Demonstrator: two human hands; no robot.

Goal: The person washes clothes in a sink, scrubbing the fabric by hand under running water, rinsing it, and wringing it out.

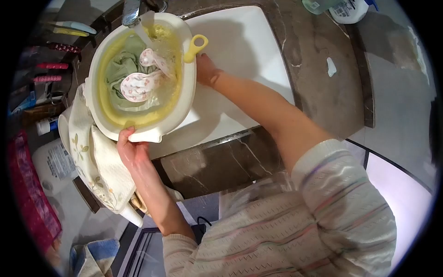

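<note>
A cream basin (187,99) with a yellow inside sits at the left of the white sink, under the faucet (131,14). Water runs from the spout into it. Inside, a green cloth (117,69) and a white cloth piece with a pink print (137,87) lie in the water. My left hand (133,150) grips the basin's near rim, its thumb on top. At the basin's right side, my right hand (206,71) holds on from outside, with most fingers hidden behind the wall. A yellow ring-shaped tab (197,45) sticks out from the rim above it.
Around the white sink (240,55) runs a dark marble counter (323,97). Bottles (348,11) stand at the top right. A patterned towel (104,171) hangs at the left, beside a white jug (53,161). Several brushes or combs (53,66) line the left wall.
</note>
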